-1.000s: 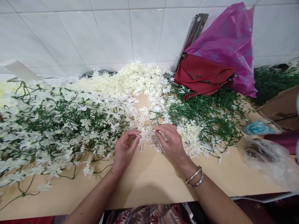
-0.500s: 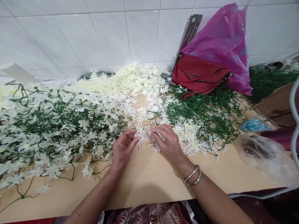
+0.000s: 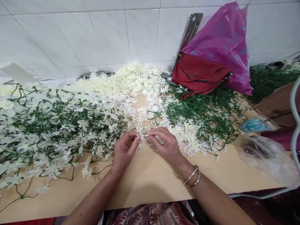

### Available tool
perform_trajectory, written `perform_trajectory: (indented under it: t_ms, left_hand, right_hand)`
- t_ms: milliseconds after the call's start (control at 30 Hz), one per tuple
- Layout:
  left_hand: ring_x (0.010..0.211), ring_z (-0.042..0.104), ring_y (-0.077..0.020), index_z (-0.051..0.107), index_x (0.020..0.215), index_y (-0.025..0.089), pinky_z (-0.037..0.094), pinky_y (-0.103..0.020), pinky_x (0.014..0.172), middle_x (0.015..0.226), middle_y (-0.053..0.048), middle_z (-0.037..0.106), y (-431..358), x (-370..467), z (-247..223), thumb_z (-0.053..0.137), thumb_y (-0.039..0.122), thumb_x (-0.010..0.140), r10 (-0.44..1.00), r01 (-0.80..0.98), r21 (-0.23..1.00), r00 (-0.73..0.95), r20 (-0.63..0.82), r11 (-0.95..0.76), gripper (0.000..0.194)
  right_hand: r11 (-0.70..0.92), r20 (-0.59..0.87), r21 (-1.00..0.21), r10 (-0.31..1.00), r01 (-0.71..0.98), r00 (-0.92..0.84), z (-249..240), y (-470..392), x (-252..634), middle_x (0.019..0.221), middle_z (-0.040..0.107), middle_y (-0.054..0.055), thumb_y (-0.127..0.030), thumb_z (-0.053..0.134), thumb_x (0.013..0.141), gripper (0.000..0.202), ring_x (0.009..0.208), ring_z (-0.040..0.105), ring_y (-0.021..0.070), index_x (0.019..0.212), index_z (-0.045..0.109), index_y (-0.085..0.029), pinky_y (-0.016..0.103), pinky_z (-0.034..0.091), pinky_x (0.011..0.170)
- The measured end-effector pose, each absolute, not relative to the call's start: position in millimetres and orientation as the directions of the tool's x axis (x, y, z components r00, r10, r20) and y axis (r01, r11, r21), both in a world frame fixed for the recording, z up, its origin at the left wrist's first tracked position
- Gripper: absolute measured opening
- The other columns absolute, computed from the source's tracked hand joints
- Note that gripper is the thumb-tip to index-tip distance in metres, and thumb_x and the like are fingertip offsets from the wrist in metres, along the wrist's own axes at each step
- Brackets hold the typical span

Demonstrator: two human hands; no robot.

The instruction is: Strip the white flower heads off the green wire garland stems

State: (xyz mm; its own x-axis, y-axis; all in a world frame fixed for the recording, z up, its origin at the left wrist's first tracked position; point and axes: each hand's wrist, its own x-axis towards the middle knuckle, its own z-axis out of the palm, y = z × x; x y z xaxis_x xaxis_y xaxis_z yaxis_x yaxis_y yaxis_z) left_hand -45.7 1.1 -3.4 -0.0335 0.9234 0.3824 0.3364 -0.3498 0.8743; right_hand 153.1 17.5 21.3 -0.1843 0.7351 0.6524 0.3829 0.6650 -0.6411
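Note:
Above the middle of the table, my left hand [image 3: 125,150] is closed in a pinch, thumb and forefinger on a small white flower piece. Facing it, my right hand [image 3: 167,145] also pinches a small white bit, its fingertips close to those of the left. The exact shape of both bits is lost against the blossoms behind. Under and beyond the fingers lie loose white artificial flowers [image 3: 142,120] and thin pale stamens [image 3: 152,145]. To the left spreads a big heap of white flowers on green stems [image 3: 63,125].
Cream blossoms [image 3: 138,75] are piled against the tiled wall [image 3: 105,34]. Green stems [image 3: 185,109] lie at the right, below a red handbag [image 3: 199,73] and a purple plastic bag [image 3: 222,40]. A clear plastic bag [image 3: 269,159] and a blue-patterned item [image 3: 255,125] sit farther right.
My right hand has moved slightly left, bringing its fingertips nearer to my left hand's. The left thumb and forefinger have drawn closer together. The heaps look the same.

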Motion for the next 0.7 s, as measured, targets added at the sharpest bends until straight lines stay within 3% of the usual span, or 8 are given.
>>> perform_trajectory:
  t_ms: [333, 567, 700]
  left_hand:
    - [0.077, 0.077, -0.0175, 0.074, 0.103, 0.019, 0.060, -0.025, 0.072, 0.089, -0.005, 0.080, -2, -45, -4, 0.066, 0.036, 0.101, 0.928, 0.374, 0.867, -0.045, 0.371, -0.328, 0.019]
    - [0.087, 0.079, -0.0166, 0.075, 0.103, 0.022, 0.063, -0.026, 0.084, 0.097, -0.004, 0.082, -1, -42, 4, 0.067, 0.023, 0.100, 0.776, 0.558, 0.602, 0.128, 0.618, -0.571, 0.008]
    - [0.092, 0.079, -0.0150, 0.073, 0.110, 0.021, 0.063, -0.024, 0.090, 0.101, -0.004, 0.082, 0, -39, 7, 0.067, 0.013, 0.099, 0.704, 0.557, 0.506, 0.216, 0.677, -0.658, 0.015]
  right_hand:
    - [0.540, 0.510, -0.702, 0.836, 0.463, -0.202, 27, 10, 144, 0.072, 0.069, -0.003, -0.016, 0.068, 0.092, 0.019, 0.071, 0.064, 0.0178, 0.077, 0.060, -0.024, 0.037, 0.048, 0.082]
    - [0.464, 0.409, -0.752, 0.885, 0.468, -0.222, 30, 9, 144, 0.064, 0.064, -0.006, -0.008, 0.065, 0.082, 0.021, 0.064, 0.060, 0.0151, 0.071, 0.056, -0.023, 0.035, 0.047, 0.079]
    - [0.402, 0.362, -0.817, 0.916, 0.414, -0.175, 35, 8, 145, 0.064, 0.066, -0.004, -0.010, 0.064, 0.082, 0.019, 0.062, 0.060, 0.0151, 0.069, 0.059, -0.024, 0.031, 0.049, 0.072]
